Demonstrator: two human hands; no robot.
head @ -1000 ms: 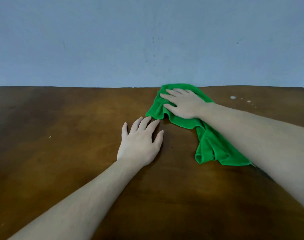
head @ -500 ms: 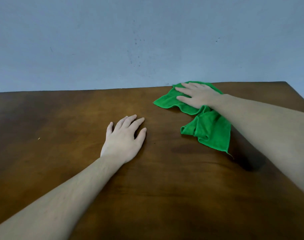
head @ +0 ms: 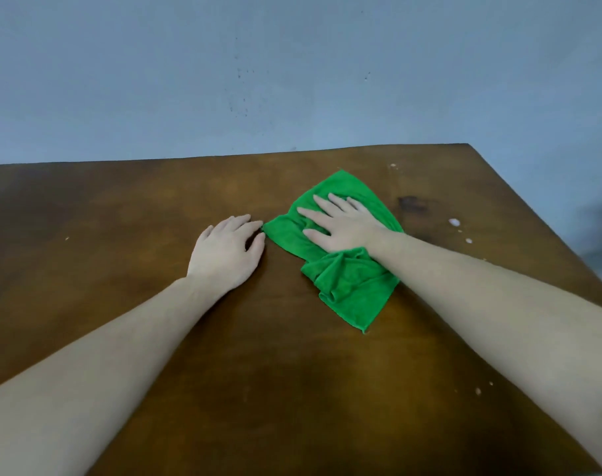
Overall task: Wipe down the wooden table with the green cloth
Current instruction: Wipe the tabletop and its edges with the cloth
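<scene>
The green cloth (head: 347, 286) lies crumpled on the dark wooden table (head: 121, 218), right of centre and a little back from the far edge. My right hand (head: 340, 225) presses flat on the cloth's far half with its fingers spread; the near half bunches up beside my wrist. My left hand (head: 225, 255) rests palm down on bare wood just left of the cloth, its fingertips almost touching the cloth's left corner.
A dark damp-looking patch (head: 411, 202) and some white specks (head: 454, 221) mark the wood to the right of the cloth. The table's right edge (head: 533, 214) runs diagonally nearby. A blue-grey wall (head: 292, 80) stands behind the far edge.
My right hand has dragged the cloth from the far edge back toward me and leftward, close to my left hand. The left hand has stayed flat on the table.
</scene>
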